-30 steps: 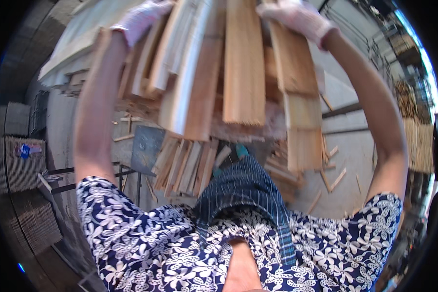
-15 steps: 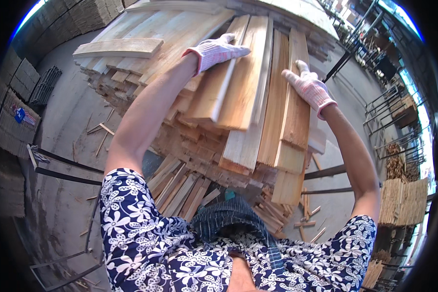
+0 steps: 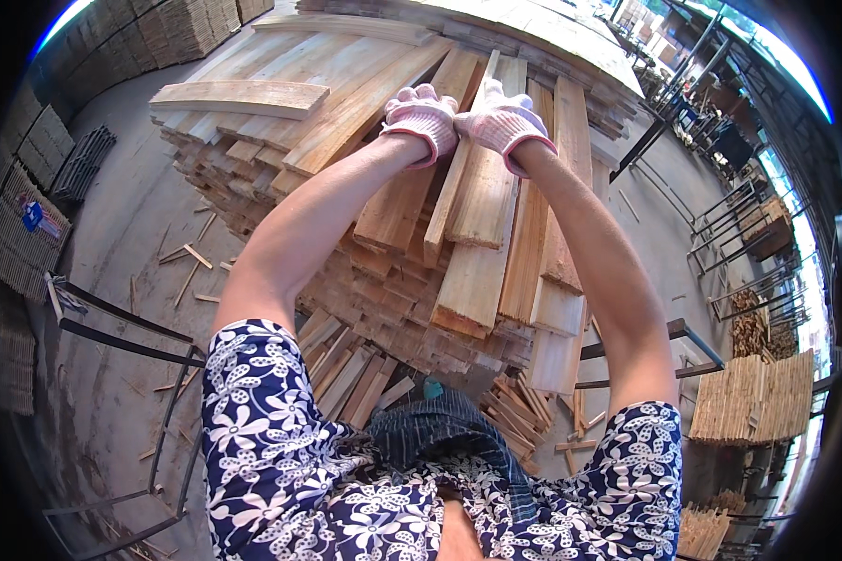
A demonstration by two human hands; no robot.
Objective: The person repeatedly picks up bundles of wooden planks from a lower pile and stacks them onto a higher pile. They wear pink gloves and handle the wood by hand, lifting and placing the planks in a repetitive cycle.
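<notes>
A narrow wooden plank stands tilted on its long edge among flat boards on top of a lumber stack. My left hand, in a pale pink knitted glove, curls its fingers close against the plank's left side. On the other side, my right hand, gloved alike, closes over it with the thumb reaching left. The two hands nearly meet; the gloves hide part of the grip. Just right of the tilted plank lies a wide flat board, and left of it another board.
A short loose board lies across the stack's far left. Below the near end are bundled offcuts. A black metal frame stands at the left, and another bar frame at the right. Wood scraps litter the floor.
My right hand has moved left from the right-hand boards, beside my left hand. My left hand has shifted slightly, its fingers now curled. One plank has tipped up onto its edge.
</notes>
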